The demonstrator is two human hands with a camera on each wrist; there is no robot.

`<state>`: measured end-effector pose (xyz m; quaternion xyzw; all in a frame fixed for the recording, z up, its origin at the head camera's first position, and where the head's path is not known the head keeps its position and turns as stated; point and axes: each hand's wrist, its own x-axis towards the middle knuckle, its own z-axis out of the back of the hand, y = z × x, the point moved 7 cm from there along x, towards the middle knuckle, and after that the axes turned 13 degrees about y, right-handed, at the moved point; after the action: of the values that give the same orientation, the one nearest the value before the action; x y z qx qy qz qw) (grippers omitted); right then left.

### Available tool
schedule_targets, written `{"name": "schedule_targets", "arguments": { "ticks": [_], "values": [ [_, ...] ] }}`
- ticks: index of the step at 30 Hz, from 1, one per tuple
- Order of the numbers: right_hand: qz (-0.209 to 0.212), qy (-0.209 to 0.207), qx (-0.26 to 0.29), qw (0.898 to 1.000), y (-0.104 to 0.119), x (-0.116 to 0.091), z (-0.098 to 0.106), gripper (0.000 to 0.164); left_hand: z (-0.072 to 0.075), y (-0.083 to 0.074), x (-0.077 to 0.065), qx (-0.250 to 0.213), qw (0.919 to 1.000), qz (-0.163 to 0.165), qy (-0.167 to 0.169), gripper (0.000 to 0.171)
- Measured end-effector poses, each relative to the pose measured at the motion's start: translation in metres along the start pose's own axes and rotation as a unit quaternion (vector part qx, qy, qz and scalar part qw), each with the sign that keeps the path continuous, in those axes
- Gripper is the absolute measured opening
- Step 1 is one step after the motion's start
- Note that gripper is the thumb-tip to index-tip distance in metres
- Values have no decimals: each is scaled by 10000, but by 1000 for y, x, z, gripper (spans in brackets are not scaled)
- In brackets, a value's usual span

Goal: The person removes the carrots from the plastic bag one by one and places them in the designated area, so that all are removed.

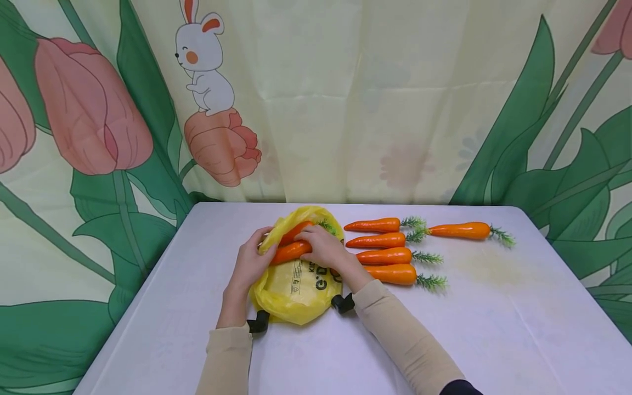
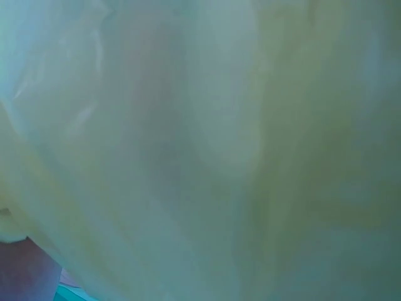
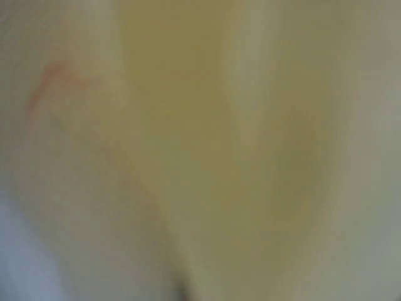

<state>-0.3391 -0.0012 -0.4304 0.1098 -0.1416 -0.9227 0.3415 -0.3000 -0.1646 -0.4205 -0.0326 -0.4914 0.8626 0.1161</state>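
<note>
A yellow plastic bag (image 1: 291,310) lies open-mouthed on the table, dark printing on its inside. On its left rim, my left hand (image 1: 249,263) holds the plastic between thumb and fingers. My right hand (image 1: 326,252) reaches into the mouth and grips an orange carrot (image 1: 287,253) near its thick end, the tip pointing left towards the left thumb. Just behind it another carrot (image 1: 294,232) rests in the bag, with green leaves beside it. Blurred bag plastic fills both the left wrist view (image 2: 219,157) and the right wrist view, hiding the fingers there.
To the right of the bag, several carrots lie in a column, the nearest carrot (image 1: 395,274) close to the right wrist. One more carrot (image 1: 461,231) lies farther right. A white-covered table (image 1: 469,340) ends at a printed curtain (image 1: 316,109) behind.
</note>
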Motion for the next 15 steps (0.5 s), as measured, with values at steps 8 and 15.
{"name": "schedule_targets", "arguments": {
  "ticks": [8, 15],
  "values": [
    [-5, -123, 75, 9999, 0, -5, 6, 44, 0, -1, -1, -10, 10000, 19, -22, 44],
    [-70, -256, -5, 9996, 0, -14, 16, 45, 0, -1, -1, -10, 10000, 7, -40, 44]
  ]
}}
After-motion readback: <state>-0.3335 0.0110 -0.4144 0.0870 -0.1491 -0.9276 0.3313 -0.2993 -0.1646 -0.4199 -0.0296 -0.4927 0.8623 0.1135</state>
